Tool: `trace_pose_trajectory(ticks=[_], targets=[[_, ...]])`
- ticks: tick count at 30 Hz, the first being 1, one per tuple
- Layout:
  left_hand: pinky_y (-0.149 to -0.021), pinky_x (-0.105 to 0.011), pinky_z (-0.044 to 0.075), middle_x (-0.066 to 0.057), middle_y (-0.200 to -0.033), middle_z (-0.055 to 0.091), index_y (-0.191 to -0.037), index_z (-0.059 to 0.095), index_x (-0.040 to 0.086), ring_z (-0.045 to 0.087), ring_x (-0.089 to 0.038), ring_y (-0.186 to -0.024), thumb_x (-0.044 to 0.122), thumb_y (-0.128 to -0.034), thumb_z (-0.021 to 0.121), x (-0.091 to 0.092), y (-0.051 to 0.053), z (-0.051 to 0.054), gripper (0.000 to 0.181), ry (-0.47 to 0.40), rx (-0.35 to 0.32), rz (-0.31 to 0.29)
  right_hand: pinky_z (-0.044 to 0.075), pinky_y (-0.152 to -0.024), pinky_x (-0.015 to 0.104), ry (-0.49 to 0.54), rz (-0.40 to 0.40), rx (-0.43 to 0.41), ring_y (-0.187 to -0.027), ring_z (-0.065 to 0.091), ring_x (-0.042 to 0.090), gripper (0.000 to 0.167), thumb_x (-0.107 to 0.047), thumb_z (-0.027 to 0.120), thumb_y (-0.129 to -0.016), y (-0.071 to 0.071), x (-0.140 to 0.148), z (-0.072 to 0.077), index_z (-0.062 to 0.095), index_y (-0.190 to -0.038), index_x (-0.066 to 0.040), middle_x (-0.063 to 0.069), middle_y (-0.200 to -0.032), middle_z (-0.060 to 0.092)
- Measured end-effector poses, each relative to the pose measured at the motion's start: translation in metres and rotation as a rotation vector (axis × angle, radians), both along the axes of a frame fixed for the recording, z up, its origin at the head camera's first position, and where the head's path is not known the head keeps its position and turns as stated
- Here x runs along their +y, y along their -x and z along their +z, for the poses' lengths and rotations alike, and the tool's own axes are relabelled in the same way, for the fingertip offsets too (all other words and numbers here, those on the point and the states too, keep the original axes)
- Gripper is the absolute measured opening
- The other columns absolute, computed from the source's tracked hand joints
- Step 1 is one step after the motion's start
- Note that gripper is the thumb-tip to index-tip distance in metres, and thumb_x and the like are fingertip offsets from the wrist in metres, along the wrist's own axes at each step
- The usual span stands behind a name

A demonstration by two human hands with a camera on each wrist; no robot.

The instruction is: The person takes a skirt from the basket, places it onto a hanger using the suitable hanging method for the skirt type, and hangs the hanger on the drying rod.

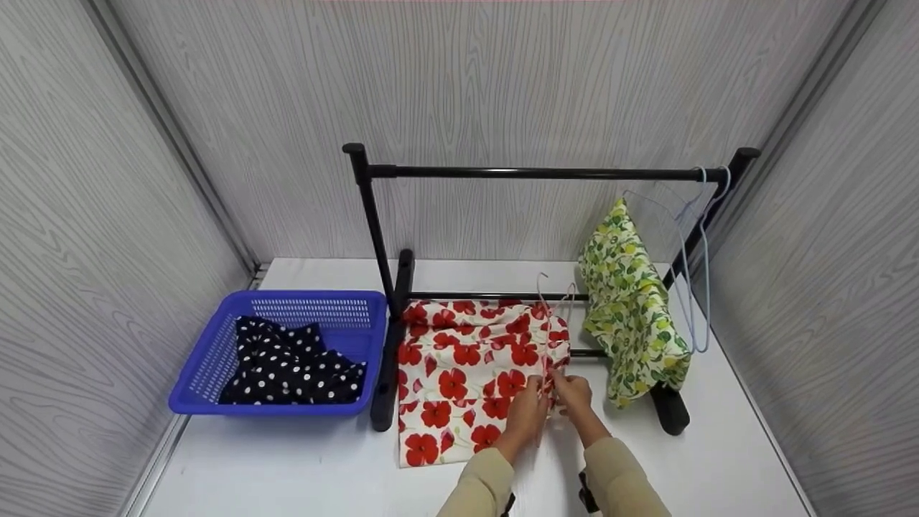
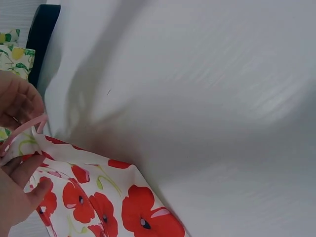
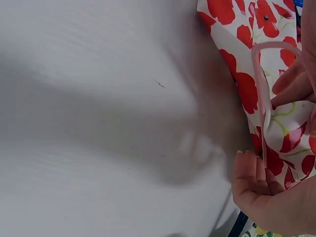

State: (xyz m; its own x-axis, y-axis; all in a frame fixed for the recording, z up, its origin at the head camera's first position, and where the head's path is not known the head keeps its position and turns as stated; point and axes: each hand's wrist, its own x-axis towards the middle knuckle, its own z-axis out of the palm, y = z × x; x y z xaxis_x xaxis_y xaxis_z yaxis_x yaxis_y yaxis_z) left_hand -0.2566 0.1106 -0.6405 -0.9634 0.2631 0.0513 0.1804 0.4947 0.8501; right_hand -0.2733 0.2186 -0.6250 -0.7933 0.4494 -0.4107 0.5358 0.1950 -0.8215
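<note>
Soft shadows and pale glare lie across the white tabletop [image 2: 222, 64].

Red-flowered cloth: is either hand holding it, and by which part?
The left hand pinches the red-flowered cloth by its edge, beside the pink hanger; whether the right hand grips cloth or hanger cannot be told.

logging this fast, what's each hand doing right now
Left hand: closed, pinching the red-flowered cloth.
Right hand: closed on the same cloth; whether it also grips the pink hanger cannot be told.
</note>
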Motion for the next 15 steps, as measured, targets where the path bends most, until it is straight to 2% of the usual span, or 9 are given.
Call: trace_pose_trajectory(ticks=[1,2,6,8,9,10,13,14,15], targets=[[-0.062,-0.021,0.044,-0.005,-0.087,0.063,-0.115,0.050,0.008,0.054,-0.010,-0.071,0.008,-0.0913,0.053,0.000,0.000,-0.001,0.024,-0.004,0.003,0.001,0.054,-0.060,0.040,-0.006,0.020,0.029,-0.061,0.059,0.021,0.040,-0.028,0.054,-0.086,0.003,0.003,-0.002,0.062,-0.104,0.006,0.012,-0.075,0.060],[-0.062,-0.021,0.044,-0.004,-0.086,0.063,-0.115,0.049,0.008,0.054,-0.009,-0.071,0.009,-0.0920,0.052,0.000,0.001,-0.002,0.023,-0.009,0.004,0.006,0.054,-0.056,0.037,0.003,0.027,0.078,-0.058,0.059,0.020,0.034,-0.022,0.053,-0.085,0.013,0.010,-0.020,0.064,-0.101,0.006,0.011,-0.072,0.060],[-0.072,-0.023,0.049,-0.004,-0.094,0.061,-0.111,0.048,0.007,0.055,-0.011,-0.082,0.011,-0.0948,0.049,0.003,0.002,-0.006,0.017,-0.062,0.008,0.088,0.055,-0.056,0.035,0.061,0.052,0.189,-0.060,0.062,0.022,0.027,-0.012,0.047,-0.086,0.067,0.047,-0.120,0.065,-0.094,0.005,0.017,-0.078,0.063],[-0.082,-0.029,0.049,-0.005,-0.099,0.058,-0.109,0.048,0.006,0.055,-0.014,-0.090,0.012,-0.0961,0.045,0.006,0.002,-0.005,0.014,-0.112,0.016,0.143,0.055,-0.057,0.034,0.142,0.051,0.243,-0.063,0.063,0.022,0.028,-0.009,0.045,-0.086,0.085,0.059,-0.156,0.064,-0.100,0.007,0.019,-0.087,0.063],[-0.086,-0.032,0.048,-0.006,-0.102,0.056,-0.108,0.049,0.005,0.054,-0.016,-0.094,0.011,-0.0963,0.045,0.007,0.002,-0.004,0.014,-0.137,0.030,0.169,0.054,-0.057,0.034,0.183,0.058,0.262,-0.064,0.062,0.022,0.029,-0.008,0.044,-0.086,0.085,0.059,-0.156,0.063,-0.103,0.007,0.019,-0.089,0.063],[-0.089,-0.034,0.047,-0.006,-0.104,0.055,-0.107,0.049,0.004,0.054,-0.017,-0.097,0.011,-0.0966,0.044,0.008,0.002,-0.004,0.014,-0.157,0.037,0.194,0.054,-0.058,0.034,0.215,0.053,0.249,-0.064,0.061,0.021,0.030,-0.006,0.044,-0.087,0.079,0.054,-0.143,0.062,-0.108,0.007,0.019,-0.092,0.063],[-0.090,-0.038,0.046,-0.010,-0.104,0.053,-0.105,0.050,0.001,0.053,-0.021,-0.097,0.009,-0.0961,0.044,0.011,0.001,-0.002,0.014,-0.211,0.074,0.267,0.046,-0.049,0.029,0.268,-0.015,0.244,-0.058,0.055,0.014,0.034,0.002,0.040,-0.085,0.046,0.029,-0.074,0.058,-0.113,0.006,0.015,-0.088,0.061],[-0.089,-0.038,0.046,-0.011,-0.103,0.053,-0.104,0.050,0.000,0.053,-0.021,-0.097,0.009,-0.0960,0.044,0.012,0.001,-0.002,0.013,-0.230,0.084,0.290,0.044,-0.051,0.029,0.251,-0.042,0.205,-0.058,0.052,0.014,0.034,0.003,0.039,-0.086,0.036,0.021,-0.051,0.057,-0.115,0.006,0.016,-0.090,0.059],[-0.088,-0.038,0.046,-0.011,-0.102,0.053,-0.104,0.050,0.000,0.053,-0.021,-0.096,0.009,-0.0961,0.044,0.012,0.002,-0.002,0.013,-0.242,0.089,0.312,0.042,-0.051,0.028,0.247,-0.050,0.208,-0.057,0.050,0.014,0.034,0.004,0.038,-0.085,0.029,0.017,-0.037,0.056,-0.114,0.006,0.016,-0.088,0.058]])
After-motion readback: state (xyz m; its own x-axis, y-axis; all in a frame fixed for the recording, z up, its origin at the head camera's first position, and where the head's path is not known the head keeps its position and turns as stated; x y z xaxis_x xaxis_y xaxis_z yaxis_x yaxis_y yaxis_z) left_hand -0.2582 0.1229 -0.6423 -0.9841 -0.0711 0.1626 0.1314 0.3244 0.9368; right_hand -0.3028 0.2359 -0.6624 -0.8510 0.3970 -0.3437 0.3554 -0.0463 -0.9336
